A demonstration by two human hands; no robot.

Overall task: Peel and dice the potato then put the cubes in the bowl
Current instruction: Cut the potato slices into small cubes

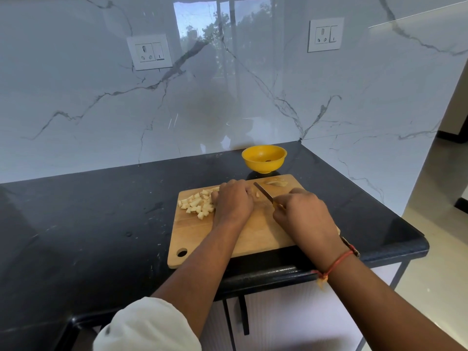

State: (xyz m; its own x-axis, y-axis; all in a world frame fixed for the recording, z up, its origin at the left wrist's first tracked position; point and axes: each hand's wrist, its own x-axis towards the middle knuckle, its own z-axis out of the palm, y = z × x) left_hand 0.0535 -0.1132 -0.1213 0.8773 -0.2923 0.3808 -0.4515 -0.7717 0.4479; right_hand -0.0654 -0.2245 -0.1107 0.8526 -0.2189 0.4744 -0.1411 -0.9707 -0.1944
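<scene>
Step in hand: dicing is going on at the chopping board [202,239], which is lying on the dark worktop [101,211] near its front edge.
Left hand [234,201]: it is curling down over the potato piece [257,195] and pinning it to the board; most of the piece is hiding under the fingers.
Right hand [301,214]: it is gripping the yellow handle of the knife [263,192], with the blade pointing away and to the left, just beside the left hand.
Cubes [197,202]: a loose pile is sitting on the left part of the board, touching the left hand's outer side.
Bowl [264,158]: yellow, standing on the worktop just behind the board; it appears to be holding no cubes yet.
Far edge of board: a pale scrap [277,183] is lying there; whether it is peel or potato I cannot tell.
Doing it well: the left fingertips should be tucking back from the blade, the knuckles guiding it, and the cuts should be matching the cubes already made.
Risk: the piece is getting small, so it is likely to be slipping or rolling under the knife.
Progress: probably late in the dicing, with the transfer to the bowl not yet done.
</scene>
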